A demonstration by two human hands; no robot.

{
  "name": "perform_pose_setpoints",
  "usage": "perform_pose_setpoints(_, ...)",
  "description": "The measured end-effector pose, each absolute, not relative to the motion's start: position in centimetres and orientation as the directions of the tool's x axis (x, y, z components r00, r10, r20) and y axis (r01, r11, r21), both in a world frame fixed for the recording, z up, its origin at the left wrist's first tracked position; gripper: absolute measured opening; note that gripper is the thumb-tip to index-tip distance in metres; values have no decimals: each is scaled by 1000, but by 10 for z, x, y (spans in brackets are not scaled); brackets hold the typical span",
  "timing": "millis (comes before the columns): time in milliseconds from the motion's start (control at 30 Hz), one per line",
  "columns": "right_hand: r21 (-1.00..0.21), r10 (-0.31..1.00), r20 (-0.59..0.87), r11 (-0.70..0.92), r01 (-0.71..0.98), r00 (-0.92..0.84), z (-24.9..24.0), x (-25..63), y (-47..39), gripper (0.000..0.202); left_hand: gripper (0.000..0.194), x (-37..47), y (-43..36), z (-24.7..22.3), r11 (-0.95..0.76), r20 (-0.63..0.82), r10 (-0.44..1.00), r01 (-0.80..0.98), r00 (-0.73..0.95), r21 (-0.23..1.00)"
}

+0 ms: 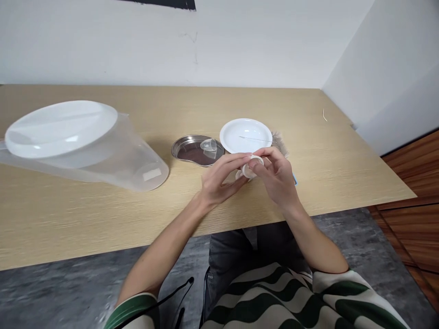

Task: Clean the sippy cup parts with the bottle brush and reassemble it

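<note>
Both hands meet over the table, just in front of a white bowl. Between them is a small round piece with a white rim (253,167). My left hand (224,179) closes its fingers on the left side of the piece. My right hand (278,177) grips its right side, with the thumb inside the ring. Another clear, rounded edge shows below the fingers, partly hidden. The white bowl (236,132) has a thin, needle-like rod (255,139) lying across it. Left of it, a kidney-shaped metal tray (187,153) holds a small clear cup (208,146).
A large translucent pitcher (133,157) with a white lid (61,130) fills the left of the table (164,105). Something grey and fluffy (280,144) lies right of the bowl. A blue item (295,179) shows beside my right hand. A small white strip (324,115) lies at the back right.
</note>
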State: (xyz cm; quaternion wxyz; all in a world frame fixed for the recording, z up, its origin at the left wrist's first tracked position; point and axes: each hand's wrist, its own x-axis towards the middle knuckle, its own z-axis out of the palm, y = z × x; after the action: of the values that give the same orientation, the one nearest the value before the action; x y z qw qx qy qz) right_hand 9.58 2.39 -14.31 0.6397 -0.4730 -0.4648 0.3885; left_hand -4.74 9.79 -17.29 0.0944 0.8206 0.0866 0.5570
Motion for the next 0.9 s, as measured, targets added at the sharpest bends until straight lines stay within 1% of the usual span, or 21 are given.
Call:
perform_pose_setpoints(100, -977, 949, 199, 213, -32, 246, -143, 99, 24, 31, 46, -48, 99, -175, -969, 891, 241, 41, 386, 244)
perform_pose_setpoints(167, -981, 957, 183, 191, -14, 225, -142, 104, 22, 36, 48, -47, 102, -176, -955, 896, 287, 28, 339, 296)
perform_pose_setpoints(233, -979, 953, 196, 204, -8, 232, -140, 111, 18, 41, 50, -47, 105, -179, -929, 887, 358, 13, 293, 371)
perform_pose_setpoints(300, -976, 951, 211, 218, -7, 228, -137, 115, 13, 42, 52, -47, 107, -181, -902, 869, 415, 2, 270, 431)
perform_pose_setpoints(367, -976, 962, 209, 216, -16, 177, -137, 117, 7, 42, 52, -47, 108, -183, -888, 855, 445, 10, 265, 459)
perform_pose_setpoints(467, -977, 977, 186, 195, -81, 100, -140, 118, 2, 45, 52, -48, 105, -185, -893, 847, 437, 36, 302, 448)
perform_pose_setpoints(567, -974, 993, 119, 120, -190, 19, -145, 120, 3, 50, 49, -46, 102, -185, -912, 858, 397, 38, 325, 408)
perform_pose_setpoints(733, -934, 988, 132, 97, -344, -80, -140, 119, 8, 40, 47, -34, 102, -175, -937, 883, 340, 39, 325, 346)
perform_pose_setpoints(800, -906, 990, 109, 61, -419, -91, -137, 119, 12, 41, 52, -31, 103, -166, -937, 873, 340, 49, 351, 345)
perform_pose_setpoints(867, -892, 994, 101, 75, -446, -35, -137, 124, 18, 42, 69, -33, 105, -157, -924, 853, 375, 70, 362, 376)
perform_pose_setpoints(900, -900, 993, 116, 117, -421, 27, -138, 128, 22, 43, 79, -35, 105, -153, -911, 844, 406, 80, 350, 405)
